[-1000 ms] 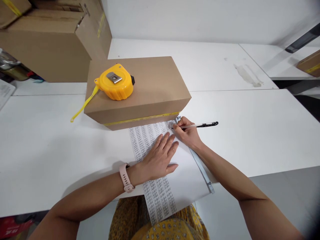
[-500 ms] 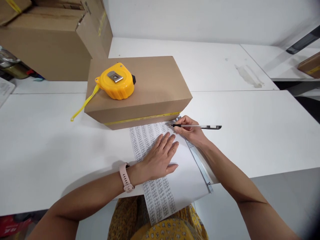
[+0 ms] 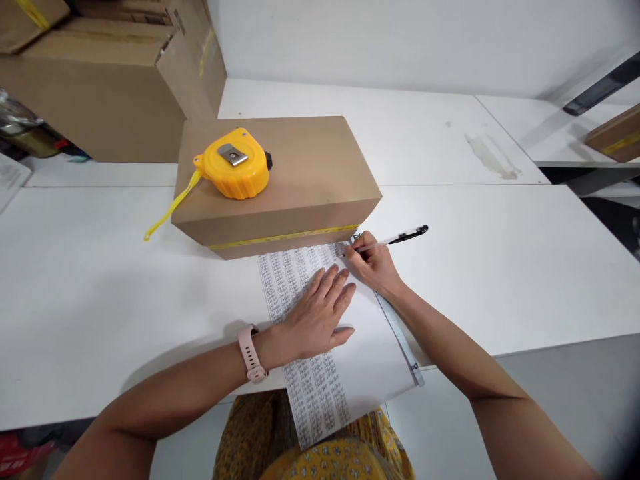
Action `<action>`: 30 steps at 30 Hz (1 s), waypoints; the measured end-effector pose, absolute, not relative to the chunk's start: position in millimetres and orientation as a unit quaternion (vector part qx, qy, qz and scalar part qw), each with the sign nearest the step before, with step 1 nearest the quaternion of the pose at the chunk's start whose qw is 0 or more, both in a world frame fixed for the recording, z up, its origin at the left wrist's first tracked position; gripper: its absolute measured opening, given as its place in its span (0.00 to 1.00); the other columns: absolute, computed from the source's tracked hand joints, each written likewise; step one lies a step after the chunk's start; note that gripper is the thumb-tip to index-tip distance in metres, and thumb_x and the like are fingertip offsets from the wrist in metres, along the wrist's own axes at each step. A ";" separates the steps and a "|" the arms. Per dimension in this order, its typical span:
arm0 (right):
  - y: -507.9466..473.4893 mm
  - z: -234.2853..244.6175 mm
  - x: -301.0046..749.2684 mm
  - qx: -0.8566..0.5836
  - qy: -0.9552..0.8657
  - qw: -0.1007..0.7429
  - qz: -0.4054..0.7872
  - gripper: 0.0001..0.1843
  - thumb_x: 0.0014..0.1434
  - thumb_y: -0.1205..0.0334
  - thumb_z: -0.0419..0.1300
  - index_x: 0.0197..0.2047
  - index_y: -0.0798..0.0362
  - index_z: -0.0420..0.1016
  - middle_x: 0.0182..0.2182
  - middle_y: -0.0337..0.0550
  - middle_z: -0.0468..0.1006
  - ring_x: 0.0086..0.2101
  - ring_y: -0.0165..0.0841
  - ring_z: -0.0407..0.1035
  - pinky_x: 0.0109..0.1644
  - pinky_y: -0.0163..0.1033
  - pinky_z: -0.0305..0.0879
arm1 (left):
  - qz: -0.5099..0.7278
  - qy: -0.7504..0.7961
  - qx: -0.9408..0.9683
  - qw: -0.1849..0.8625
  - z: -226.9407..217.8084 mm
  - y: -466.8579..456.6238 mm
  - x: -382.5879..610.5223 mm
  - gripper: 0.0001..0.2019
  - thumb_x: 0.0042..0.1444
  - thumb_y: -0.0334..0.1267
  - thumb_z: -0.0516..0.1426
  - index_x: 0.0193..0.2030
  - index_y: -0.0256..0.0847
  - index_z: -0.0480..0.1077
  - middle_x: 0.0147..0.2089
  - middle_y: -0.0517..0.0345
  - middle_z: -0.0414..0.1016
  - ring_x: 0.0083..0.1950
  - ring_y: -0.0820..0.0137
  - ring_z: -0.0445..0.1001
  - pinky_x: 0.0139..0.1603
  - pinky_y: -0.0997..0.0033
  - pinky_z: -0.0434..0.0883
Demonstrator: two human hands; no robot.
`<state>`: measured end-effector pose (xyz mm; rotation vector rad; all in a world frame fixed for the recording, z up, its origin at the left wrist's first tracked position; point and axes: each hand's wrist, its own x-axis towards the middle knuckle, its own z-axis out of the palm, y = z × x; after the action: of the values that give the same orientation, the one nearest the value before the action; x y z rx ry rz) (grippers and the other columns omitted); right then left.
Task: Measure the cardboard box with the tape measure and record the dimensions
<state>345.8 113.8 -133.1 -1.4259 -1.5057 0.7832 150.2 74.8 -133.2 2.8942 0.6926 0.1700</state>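
Flat on a sheet of paper (image 3: pixel 373 357) rests my left hand (image 3: pixel 320 312), fingers spread and a pink watch band at the wrist. Columns of small handwriting fill the sheet's left part; its right part is blank. My right hand (image 3: pixel 375 263) is closed around a pen (image 3: pixel 407 235), its tip down at the sheet's upper right and its black end pointing right. The paper's near end hangs past the table edge. Just beyond it sits a closed cardboard box (image 3: pixel 305 160) with a yellow tape measure (image 3: pixel 237 167) lying on top.
A larger cardboard carton (image 3: pixel 100 87) with raised flaps stands at the back left. Another brown box (image 3: pixel 617 137) lies at the far right. The white table (image 3: pixel 500 267) meets a wall behind, and its front edge runs close to my lap.
The pen has tilted, its rear end swinging up and to the left. My right hand has shifted slightly left at the paper's top, while my left hand stays nearly in place.
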 end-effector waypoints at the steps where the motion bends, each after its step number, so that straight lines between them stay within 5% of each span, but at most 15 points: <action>1: 113.7 -133.7 345.8 -0.576 -0.609 0.445 0.316 0.13 0.60 0.57 0.61 0.30 0.48 0.60 0.18 0.29 0.59 0.20 0.26 0.52 0.24 0.35 0.48 | 0.056 0.231 0.968 0.080 -133.0 74.9 150.3 0.37 0.67 0.56 0.51 0.71 0.25 0.56 0.75 0.28 0.53 0.77 0.40 0.47 0.75 0.43 0.40; 30: 113.9 -136.5 347.2 -0.571 -0.625 0.431 0.312 0.13 0.61 0.56 0.60 0.30 0.48 0.59 0.17 0.29 0.58 0.20 0.26 0.52 0.24 0.35 0.49 | 0.057 0.233 0.968 0.071 -133.1 75.0 149.7 0.37 0.67 0.57 0.51 0.71 0.26 0.56 0.75 0.29 0.54 0.78 0.44 0.47 0.76 0.45 0.40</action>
<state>347.2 113.9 -136.5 -1.4244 -1.5585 0.7772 149.7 75.0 -133.1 2.9105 0.7015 0.1724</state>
